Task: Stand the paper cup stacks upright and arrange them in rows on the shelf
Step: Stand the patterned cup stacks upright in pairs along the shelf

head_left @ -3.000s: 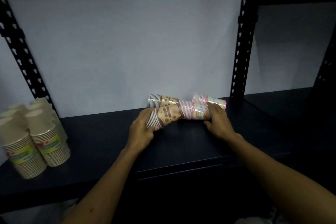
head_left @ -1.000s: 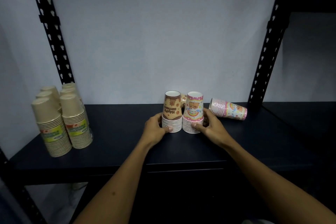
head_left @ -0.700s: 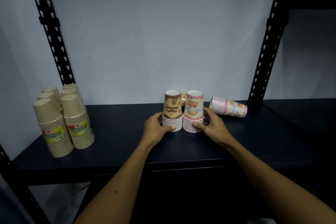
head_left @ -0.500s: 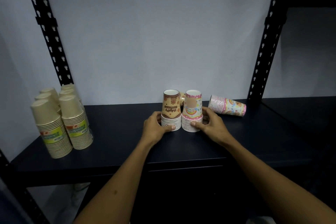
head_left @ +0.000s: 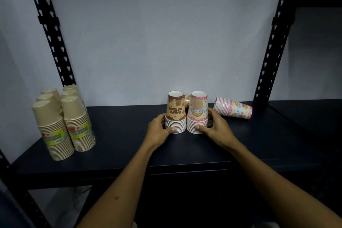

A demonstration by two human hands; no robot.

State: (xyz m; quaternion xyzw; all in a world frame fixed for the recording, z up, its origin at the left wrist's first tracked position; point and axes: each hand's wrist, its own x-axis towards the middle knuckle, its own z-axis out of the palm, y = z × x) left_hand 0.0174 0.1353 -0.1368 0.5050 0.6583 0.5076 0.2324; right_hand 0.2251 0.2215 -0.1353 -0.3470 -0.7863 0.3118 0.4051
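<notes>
Dark shelf (head_left: 129,146). Brown cup stack (head_left: 175,114) upright mid-shelf; pink stack (head_left: 198,116) touching its right; pink stack on side (head_left: 233,109) farther right; tan stacks (head_left: 63,120) far left.

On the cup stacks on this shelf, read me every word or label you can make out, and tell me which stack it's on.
"HAPPY BIRTHDAY", printed upside down, on the brown stack.
"HAPPY BIRTHD...", upside down and partly hidden, on the pink stack.
Green labels on the kraft stacks: too blurred to read.
Lying pink stack: no readable text.
</notes>
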